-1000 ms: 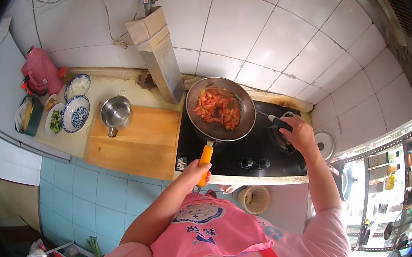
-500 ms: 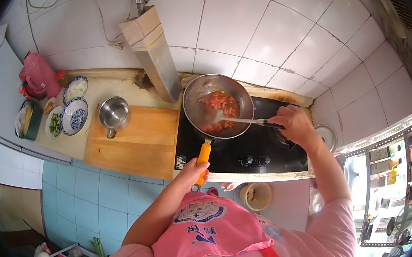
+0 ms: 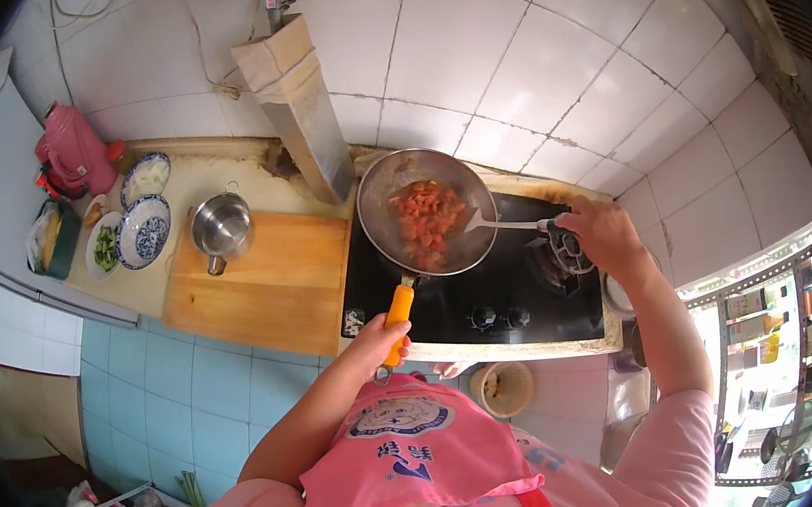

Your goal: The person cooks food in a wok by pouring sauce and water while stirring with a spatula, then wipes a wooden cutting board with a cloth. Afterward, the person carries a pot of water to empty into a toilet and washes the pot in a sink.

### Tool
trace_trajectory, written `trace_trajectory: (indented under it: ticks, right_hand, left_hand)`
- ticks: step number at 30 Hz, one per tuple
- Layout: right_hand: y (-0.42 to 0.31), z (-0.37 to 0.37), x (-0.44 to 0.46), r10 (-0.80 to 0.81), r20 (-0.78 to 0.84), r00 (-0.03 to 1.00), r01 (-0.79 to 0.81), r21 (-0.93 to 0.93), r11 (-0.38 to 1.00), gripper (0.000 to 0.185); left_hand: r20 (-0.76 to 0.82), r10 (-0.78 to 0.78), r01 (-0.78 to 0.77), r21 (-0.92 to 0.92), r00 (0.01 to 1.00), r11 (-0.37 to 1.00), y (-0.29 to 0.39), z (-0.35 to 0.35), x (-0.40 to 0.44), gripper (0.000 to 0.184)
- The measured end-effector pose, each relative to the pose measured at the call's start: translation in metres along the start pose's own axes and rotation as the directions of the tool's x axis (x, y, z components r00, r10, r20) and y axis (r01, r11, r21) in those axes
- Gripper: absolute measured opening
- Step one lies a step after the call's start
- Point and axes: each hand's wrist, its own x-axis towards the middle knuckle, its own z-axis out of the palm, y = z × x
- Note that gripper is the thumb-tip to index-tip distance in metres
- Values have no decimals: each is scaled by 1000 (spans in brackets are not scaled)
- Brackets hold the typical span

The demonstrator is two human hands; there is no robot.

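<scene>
My left hand [image 3: 378, 343] is wrapped round the orange handle [image 3: 398, 312] of a steel wok [image 3: 378, 219] on the black stove [image 3: 453, 320]. Chopped red tomato pieces [image 3: 429, 216] lie in the wok's middle. In my right hand [image 3: 602, 230] is the dark grip of a metal spatula [image 3: 512, 225], held to the right of the wok. The spatula's blade is at the wok's inner right side, beside the tomato.
Left of the stove, a wooden board [image 3: 262, 293] bears a steel pot [image 3: 221, 225]. Farther left stand a patterned bowl [image 3: 144, 231], a plate of chopped greens [image 3: 106, 247] and a pink flask [image 3: 79, 154]. A metal duct [image 3: 309, 135] rises behind; a bin [image 3: 502, 389] is below.
My right hand has moved right and slightly back, drawing the spatula from the tomato toward the wok's right rim. The tomato pieces have shifted. My left hand keeps its hold on the handle.
</scene>
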Motion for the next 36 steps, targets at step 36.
trace_trajectory:
  ticks: [36]
  right_hand:
    - [-47,-36,30,-86,6,996,83,195,977,26]
  left_hand:
    - [11,-6,6,-13,1000,1000,-7,-3,0,25]
